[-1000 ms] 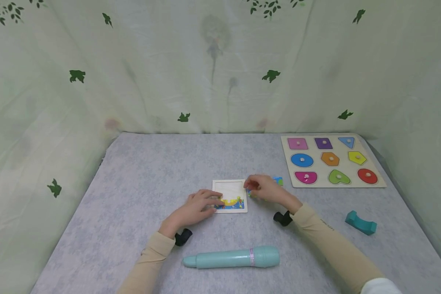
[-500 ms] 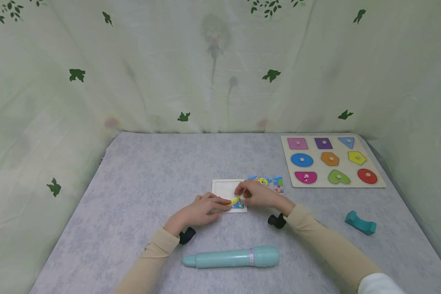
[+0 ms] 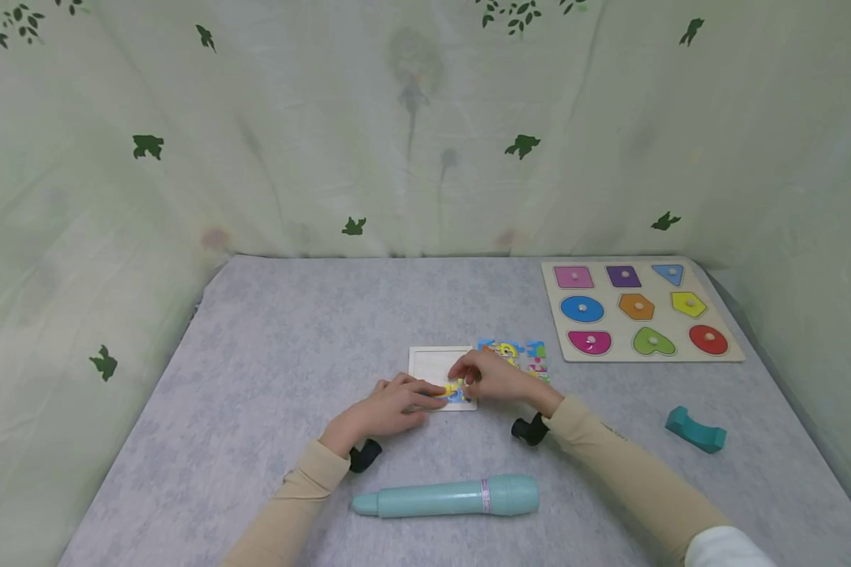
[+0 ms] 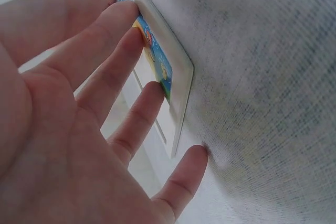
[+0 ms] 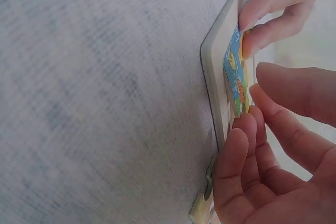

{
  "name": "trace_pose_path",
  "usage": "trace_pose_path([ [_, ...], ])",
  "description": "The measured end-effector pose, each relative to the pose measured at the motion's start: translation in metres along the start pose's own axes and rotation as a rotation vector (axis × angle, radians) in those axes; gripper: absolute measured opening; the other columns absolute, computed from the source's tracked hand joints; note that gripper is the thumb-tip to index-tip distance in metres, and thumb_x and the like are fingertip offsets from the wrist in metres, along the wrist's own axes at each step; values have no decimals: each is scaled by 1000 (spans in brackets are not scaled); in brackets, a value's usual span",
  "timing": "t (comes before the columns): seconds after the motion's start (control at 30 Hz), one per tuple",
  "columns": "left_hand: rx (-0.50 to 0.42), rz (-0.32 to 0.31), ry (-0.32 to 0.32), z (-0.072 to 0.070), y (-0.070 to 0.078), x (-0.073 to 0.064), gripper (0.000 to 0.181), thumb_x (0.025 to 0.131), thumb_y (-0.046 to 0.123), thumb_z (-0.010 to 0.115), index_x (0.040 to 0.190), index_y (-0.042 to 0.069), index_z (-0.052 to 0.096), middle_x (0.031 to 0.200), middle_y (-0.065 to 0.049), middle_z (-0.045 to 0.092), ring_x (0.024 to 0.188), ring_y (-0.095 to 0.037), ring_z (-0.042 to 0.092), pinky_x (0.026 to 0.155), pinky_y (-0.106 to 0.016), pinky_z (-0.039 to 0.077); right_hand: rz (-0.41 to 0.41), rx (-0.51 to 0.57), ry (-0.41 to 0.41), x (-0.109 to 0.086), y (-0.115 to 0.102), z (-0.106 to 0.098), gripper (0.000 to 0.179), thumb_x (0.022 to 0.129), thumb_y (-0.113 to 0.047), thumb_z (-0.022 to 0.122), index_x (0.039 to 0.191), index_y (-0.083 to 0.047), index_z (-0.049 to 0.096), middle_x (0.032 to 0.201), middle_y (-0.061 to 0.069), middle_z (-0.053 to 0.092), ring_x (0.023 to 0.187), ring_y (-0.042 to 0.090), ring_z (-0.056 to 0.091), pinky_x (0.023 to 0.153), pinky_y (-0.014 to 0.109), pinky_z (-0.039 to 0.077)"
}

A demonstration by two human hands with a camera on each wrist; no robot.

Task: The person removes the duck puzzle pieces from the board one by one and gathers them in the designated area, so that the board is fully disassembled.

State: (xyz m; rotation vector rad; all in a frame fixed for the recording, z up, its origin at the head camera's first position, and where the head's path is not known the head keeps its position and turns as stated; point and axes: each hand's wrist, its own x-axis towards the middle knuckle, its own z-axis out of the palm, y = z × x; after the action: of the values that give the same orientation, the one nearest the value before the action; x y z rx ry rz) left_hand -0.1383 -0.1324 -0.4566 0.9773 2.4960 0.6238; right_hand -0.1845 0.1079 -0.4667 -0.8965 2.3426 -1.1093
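A small white puzzle tray (image 3: pixel 426 358) lies mid-table, with a blue and yellow jigsaw strip (image 3: pixel 455 395) along its near side. My left hand (image 3: pixel 390 405) lays nearly straight fingers on the tray's near edge and the strip; its little finger touches the cloth in the left wrist view. My right hand (image 3: pixel 496 376) holds the strip's right end with its fingertips. In the right wrist view, that end of the jigsaw piece (image 5: pixel 234 72) looks slightly tilted up from the tray. The thumb's contact there is hard to make out.
Several loose jigsaw pieces (image 3: pixel 536 350) lie right of the tray, partly behind my right hand. A shape-peg board (image 3: pixel 610 331) stands at the back right. A teal arched block (image 3: pixel 696 430) lies at the right, and a pale teal microphone-shaped toy (image 3: pixel 440 499) in front.
My right hand has moved left from the loose pieces to the strip's right end, uncovering some of them. My left hand has slid slightly right along the strip.
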Motion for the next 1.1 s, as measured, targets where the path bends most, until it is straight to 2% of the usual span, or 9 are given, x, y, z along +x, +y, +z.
trace_pose_path([
  [0.13,-9,-3,-3,0,1,0,34,98,19,54,132,18,61,141,6,48,120,-21,39,84,-44,29,7,-29,0,1,0,0,26,81,5,63,106,0,69,96,4,59,80,13,51,72,26,44],
  [0.33,-30,-3,-4,-1,1,-1,34,99,18,53,132,18,60,141,7,48,120,-22,39,84,-44,28,-28,-79,-5,2,0,-1,24,80,5,62,101,-2,72,88,2,57,77,12,47,69,26,42],
  [0.57,-47,-7,-2,0,0,-1,34,99,18,53,132,19,61,141,7,48,119,-21,39,83,-43,27,-70,-33,-11,0,0,-1,20,83,7,59,97,-4,68,78,2,59,66,11,46,61,25,39],
  [0.73,-38,-10,-1,0,-1,-1,35,99,19,53,133,20,60,141,8,48,119,-20,39,83,-43,27,-91,5,48,-2,6,-4,20,85,5,58,98,-8,65,78,-3,58,68,10,50,64,27,43],
  [0.9,-44,-17,0,1,-1,-1,35,99,20,53,134,21,59,142,8,47,120,-20,38,83,-43,26,-1,70,74,-11,10,-17,16,87,1,60,99,-9,65,83,1,59,74,16,52,66,30,44],
  [1.1,-43,-16,10,2,-2,-1,35,99,20,54,133,21,60,142,8,47,120,-20,38,83,-42,26,89,113,90,-35,25,-33,7,88,-1,63,94,-4,64,83,4,58,73,19,50,61,28,43],
])
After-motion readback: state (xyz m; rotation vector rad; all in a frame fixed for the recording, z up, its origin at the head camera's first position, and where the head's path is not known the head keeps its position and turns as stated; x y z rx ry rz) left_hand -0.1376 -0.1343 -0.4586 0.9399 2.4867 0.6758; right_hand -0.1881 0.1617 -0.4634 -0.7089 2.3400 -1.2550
